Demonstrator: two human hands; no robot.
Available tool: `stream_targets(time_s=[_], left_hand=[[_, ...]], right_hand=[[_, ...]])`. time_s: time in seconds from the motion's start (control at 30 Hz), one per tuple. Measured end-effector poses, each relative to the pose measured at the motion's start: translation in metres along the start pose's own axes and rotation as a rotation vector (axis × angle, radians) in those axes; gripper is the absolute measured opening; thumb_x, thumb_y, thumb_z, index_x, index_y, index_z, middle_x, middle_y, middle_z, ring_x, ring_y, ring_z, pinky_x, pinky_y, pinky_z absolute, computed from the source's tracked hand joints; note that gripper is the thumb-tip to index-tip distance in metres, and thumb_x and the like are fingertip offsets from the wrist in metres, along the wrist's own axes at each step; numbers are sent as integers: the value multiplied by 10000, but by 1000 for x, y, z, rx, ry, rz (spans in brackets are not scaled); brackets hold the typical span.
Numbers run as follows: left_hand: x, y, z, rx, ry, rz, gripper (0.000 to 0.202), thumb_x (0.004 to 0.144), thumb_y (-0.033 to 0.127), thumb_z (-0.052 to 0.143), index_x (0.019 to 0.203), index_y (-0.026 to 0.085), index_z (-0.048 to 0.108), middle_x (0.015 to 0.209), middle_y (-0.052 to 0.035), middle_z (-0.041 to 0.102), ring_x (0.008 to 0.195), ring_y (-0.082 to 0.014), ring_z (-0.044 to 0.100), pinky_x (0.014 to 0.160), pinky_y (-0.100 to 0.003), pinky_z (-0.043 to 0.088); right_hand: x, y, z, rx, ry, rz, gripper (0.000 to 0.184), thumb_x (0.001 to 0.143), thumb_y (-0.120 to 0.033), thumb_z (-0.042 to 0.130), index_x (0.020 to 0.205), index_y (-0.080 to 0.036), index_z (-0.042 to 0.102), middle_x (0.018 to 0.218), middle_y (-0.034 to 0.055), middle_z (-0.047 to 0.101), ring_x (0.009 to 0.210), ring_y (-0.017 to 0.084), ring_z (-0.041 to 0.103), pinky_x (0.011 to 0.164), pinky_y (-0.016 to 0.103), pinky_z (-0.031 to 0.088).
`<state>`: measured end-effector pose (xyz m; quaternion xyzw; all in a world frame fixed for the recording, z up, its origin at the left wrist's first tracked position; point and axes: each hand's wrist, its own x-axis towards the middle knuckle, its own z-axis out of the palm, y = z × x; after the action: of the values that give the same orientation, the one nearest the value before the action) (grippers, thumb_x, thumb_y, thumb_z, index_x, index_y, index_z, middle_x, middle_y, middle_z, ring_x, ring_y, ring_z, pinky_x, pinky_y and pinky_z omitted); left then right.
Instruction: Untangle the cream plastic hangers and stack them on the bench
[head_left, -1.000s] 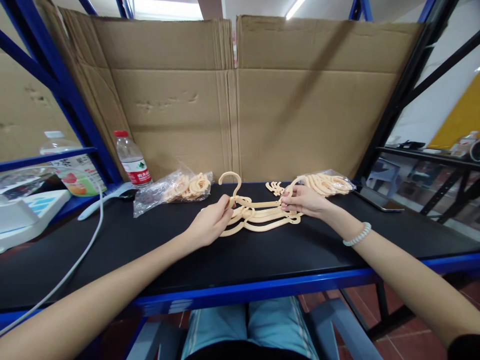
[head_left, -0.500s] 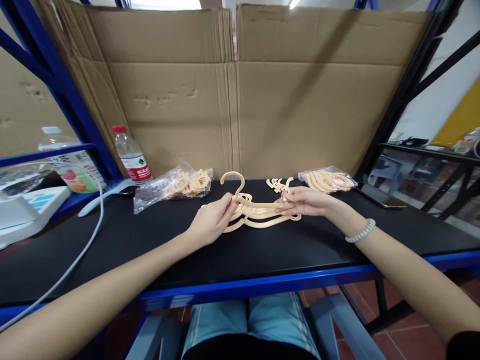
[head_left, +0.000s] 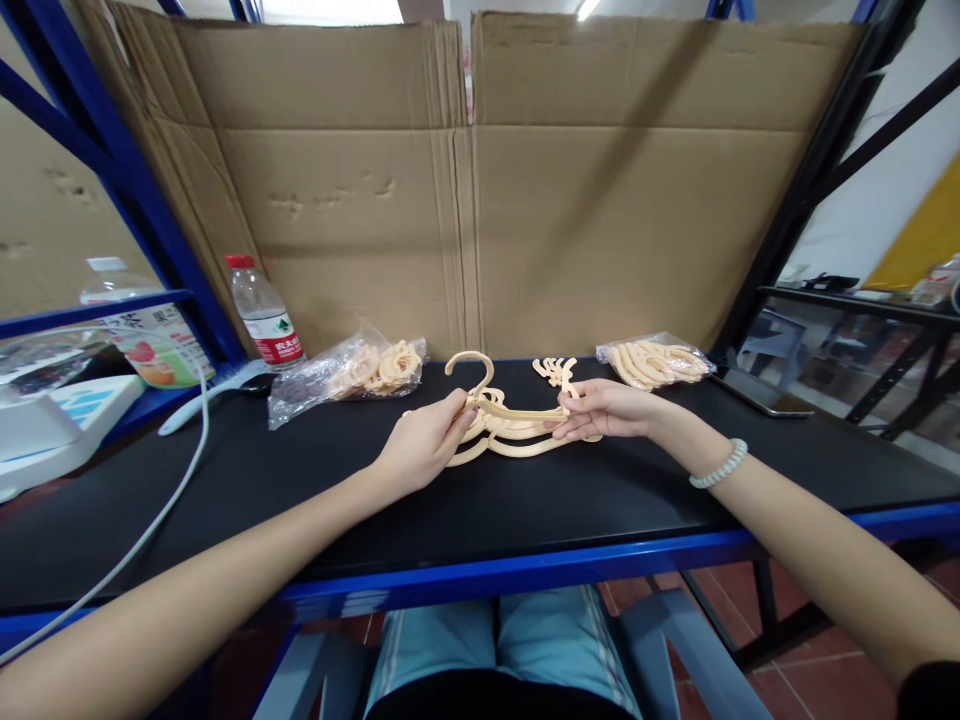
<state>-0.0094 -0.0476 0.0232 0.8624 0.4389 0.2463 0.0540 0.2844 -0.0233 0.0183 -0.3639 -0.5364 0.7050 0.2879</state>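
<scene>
A stack of cream plastic hangers lies on the black shelf top, one hook curling up at its back. My left hand pinches the left end of the top hanger near the hook. On the stack's right end rests my right hand, its fingers closed on the top hanger's other end. A few loose cream hooks lie just behind my right hand.
Two clear bags of cream parts lie at the back, one on the left and one on the right. A water bottle stands left by the blue upright. A white cable crosses the left side. Cardboard walls the back.
My right hand has lowered its end of the hanger onto the stack and shifted slightly left. My left hand has hardly moved.
</scene>
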Motion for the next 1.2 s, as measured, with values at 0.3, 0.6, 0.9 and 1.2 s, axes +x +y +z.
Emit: stream_targets(time_s=[0.3,0.6,0.9,1.2], left_hand=[[0,-2,1,-11,14,19,260,941,380,290,743,215,330,646,36,451,582,-139,453,558,-253,279],[1,-6,3,-39,36,-1,248,932,372,304,738,220,314,628,41,437,569,-138,422,554,-248,273],[4,-5,3,-197,75,-83,263,924,397,311,787,205,427,657,25,479,592,-134,450,586,-255,335],[7,-13,2,-244,183,-134,195,893,388,387,839,205,427,610,44,464,550,-129,453,546,-243,345]], right_hand=[[3,1,8,-44,154,-96,166,802,-142,665,770,-142,502,798,114,713,791,196,717,708,219,587],[8,7,23,-95,341,-235,176,792,-96,653,754,-154,492,613,59,670,643,175,712,646,210,599],[13,11,27,-66,359,-458,334,663,-294,783,737,-180,478,658,8,643,636,162,693,615,250,582],[9,0,17,-6,438,-580,220,632,-286,767,695,-159,599,638,-16,552,581,86,488,503,221,418]])
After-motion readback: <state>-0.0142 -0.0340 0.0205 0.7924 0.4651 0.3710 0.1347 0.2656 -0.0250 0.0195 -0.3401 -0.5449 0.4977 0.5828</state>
